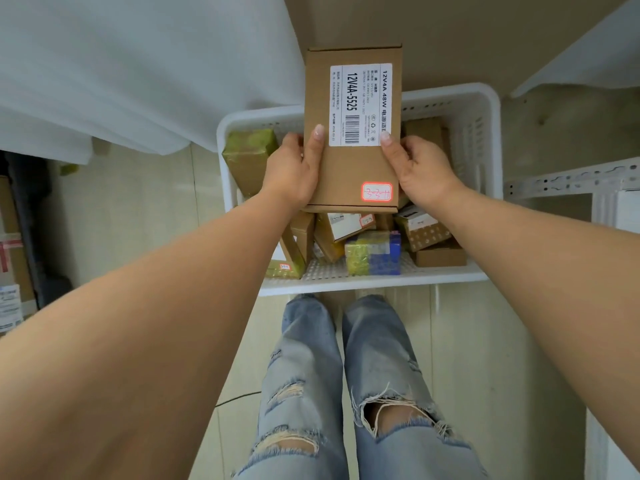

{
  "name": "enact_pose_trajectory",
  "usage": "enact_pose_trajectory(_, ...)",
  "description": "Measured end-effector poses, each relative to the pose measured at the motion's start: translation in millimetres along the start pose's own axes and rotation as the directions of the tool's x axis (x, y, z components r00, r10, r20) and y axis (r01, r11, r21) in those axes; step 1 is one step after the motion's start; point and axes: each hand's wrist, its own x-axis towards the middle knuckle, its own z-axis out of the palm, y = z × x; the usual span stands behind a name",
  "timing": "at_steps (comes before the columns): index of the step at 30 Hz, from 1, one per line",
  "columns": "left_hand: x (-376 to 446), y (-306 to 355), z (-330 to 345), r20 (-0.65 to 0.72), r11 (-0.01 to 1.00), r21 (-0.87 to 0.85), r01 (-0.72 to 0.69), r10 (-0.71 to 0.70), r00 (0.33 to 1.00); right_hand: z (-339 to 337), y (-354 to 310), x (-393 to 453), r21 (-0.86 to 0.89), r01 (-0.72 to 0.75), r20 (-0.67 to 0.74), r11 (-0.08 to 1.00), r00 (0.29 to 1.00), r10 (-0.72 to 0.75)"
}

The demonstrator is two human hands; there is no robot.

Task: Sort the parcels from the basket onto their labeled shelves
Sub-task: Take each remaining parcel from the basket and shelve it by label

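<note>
Pale tiled floor underfoot, white metal shelving [568, 181] off to the right, and a white plastic basket [485, 140] sitting dead ahead with plenty still in it: a green-wrapped parcel [249, 150] at the far left, a yellow-and-blue wrapped one [372, 252] near the front, brown cartons jumbled between. So the sorting looks far from finished, at least half a dozen pieces left by my count. Up in the air above the basket is the brown cardboard box [349, 168], long axis running straight away from the person, printed white label [360, 103] toward the far end, small red-bordered sticker [376, 192] at the near corner. Left hand [294, 168] curls round the left edge, thumb laid up the face; right hand [419, 168] clamps the right edge, thumb on the label's corner. That sticker's handwriting is too scrawled to read from here, so which shelf it belongs on, I cannot tell.
</note>
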Motion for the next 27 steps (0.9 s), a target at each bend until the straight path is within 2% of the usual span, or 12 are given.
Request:
enact_pose_trajectory(3,4,10,0,-0.02,0.995,-0.083,0.06,-0.062,0.998,-7,4,-5,0.028,-0.016,-0.019,0.999,1.0,0.017)
enact_pose_trajectory(5,3,20,0,-0.027,0.998,-0.052,0.038,-0.039,0.999,-14,5,-12,0.033,-0.035,-0.034,0.999,0.999,0.036)
enact_pose_trajectory(9,-8,54,-1,0.011,0.996,-0.004,-0.085,0.086,0.996,-34,-10,-29,0.2,-0.087,-0.13,0.976,0.985,0.114)
enact_pose_trajectory(13,-21,108,-13,0.004,0.963,0.059,-0.262,0.262,0.965,-65,-51,-55,0.286,-0.024,-0.3,0.958,0.947,0.113)
enact_pose_trajectory(20,-60,217,-51,0.068,0.819,0.129,-0.56,0.556,0.829,-123,-134,-126,0.117,0.087,-0.569,0.989,0.822,-0.005)
enact_pose_trajectory(27,-126,306,-70,0.127,0.614,0.151,-0.774,0.765,0.632,-170,-187,-219,0.092,0.175,-0.743,0.98,0.667,-0.049)
